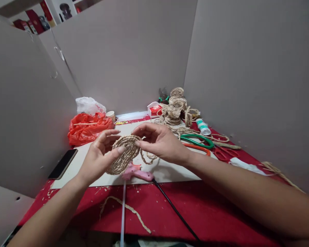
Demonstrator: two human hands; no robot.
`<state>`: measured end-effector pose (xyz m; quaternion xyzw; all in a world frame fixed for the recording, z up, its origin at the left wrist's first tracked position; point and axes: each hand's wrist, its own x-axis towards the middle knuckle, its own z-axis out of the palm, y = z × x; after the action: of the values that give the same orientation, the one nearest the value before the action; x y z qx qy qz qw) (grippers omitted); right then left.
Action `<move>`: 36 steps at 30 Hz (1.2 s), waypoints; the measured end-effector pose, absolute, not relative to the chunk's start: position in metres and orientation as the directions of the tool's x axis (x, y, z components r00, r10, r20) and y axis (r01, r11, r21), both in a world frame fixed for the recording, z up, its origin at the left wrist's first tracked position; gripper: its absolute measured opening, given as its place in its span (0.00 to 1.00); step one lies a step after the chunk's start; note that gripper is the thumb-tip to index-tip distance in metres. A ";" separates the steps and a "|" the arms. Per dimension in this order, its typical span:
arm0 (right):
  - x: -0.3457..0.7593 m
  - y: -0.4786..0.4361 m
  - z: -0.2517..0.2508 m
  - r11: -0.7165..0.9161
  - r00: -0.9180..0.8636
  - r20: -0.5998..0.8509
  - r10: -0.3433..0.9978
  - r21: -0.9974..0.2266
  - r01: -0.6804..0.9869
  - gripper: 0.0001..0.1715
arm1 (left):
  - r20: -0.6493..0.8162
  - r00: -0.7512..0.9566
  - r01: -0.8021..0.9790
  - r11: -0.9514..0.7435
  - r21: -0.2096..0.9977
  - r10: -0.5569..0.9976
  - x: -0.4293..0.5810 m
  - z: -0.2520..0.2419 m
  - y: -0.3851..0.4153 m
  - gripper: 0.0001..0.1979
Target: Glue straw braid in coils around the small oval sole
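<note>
A round coil of braided straw rope [123,155] is held up, tilted, above the white board. My left hand [103,151] grips its left side, thumb across the face and fingers behind. My right hand [161,142] pinches the coil's upper right edge between thumb and fingers. From that edge a loose length of the rope [148,158] hangs down in a loop below my right hand. Just beneath the coil lies a pink glue gun [139,173], its nozzle end partly hidden by the coil. A clear glue stick [123,209] extends from it towards me.
A white board [103,180] lies on a red cloth [175,202]. Straw rope bundles [176,106], a green handle [197,140] and red scissors [222,153] are at right. At left are a red plastic bag [89,128] and phone [63,164]. A black cord [173,207] runs forward.
</note>
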<state>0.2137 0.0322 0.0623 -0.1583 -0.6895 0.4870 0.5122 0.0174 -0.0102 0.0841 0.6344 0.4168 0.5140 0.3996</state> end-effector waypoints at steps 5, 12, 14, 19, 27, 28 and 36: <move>0.212 0.023 0.063 0.510 -0.477 0.543 0.691 -0.834 -0.210 0.08 | 0.354 0.136 0.179 -0.375 0.910 0.925 0.025 0.078 -0.019 0.10; 0.210 0.018 0.063 0.418 -0.495 0.485 0.721 -0.874 -0.248 0.10 | 0.391 0.025 0.117 -0.391 0.913 0.920 0.034 0.077 -0.023 0.09; 0.210 0.018 0.063 0.378 -0.506 0.451 0.735 -0.892 -0.246 0.08 | 0.400 0.021 0.120 -0.400 0.909 0.916 0.034 0.075 -0.024 0.09; 0.211 0.019 0.061 0.345 -0.517 0.432 0.739 -0.902 -0.261 0.07 | 0.360 0.040 0.121 -0.362 0.924 0.932 0.028 0.069 -0.023 0.08; 0.209 0.019 0.058 0.362 -0.533 0.437 0.725 -0.899 -0.245 0.07 | 0.372 0.093 0.186 -0.383 0.905 0.924 0.026 0.069 -0.024 0.05; 0.209 0.019 0.057 0.356 -0.535 0.435 0.724 -0.900 -0.251 0.07 | 0.402 0.104 0.207 -0.415 0.886 0.910 0.027 0.069 -0.024 0.04; 0.207 0.021 0.055 0.307 -0.532 0.403 0.744 -0.914 -0.264 0.08 | 0.625 0.145 0.311 -0.635 0.707 0.767 0.026 0.053 -0.022 0.07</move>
<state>0.2073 0.0208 0.0549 -0.1787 -0.6721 0.5608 0.4492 0.0259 -0.0220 0.0528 0.7266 0.3710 0.5382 0.2115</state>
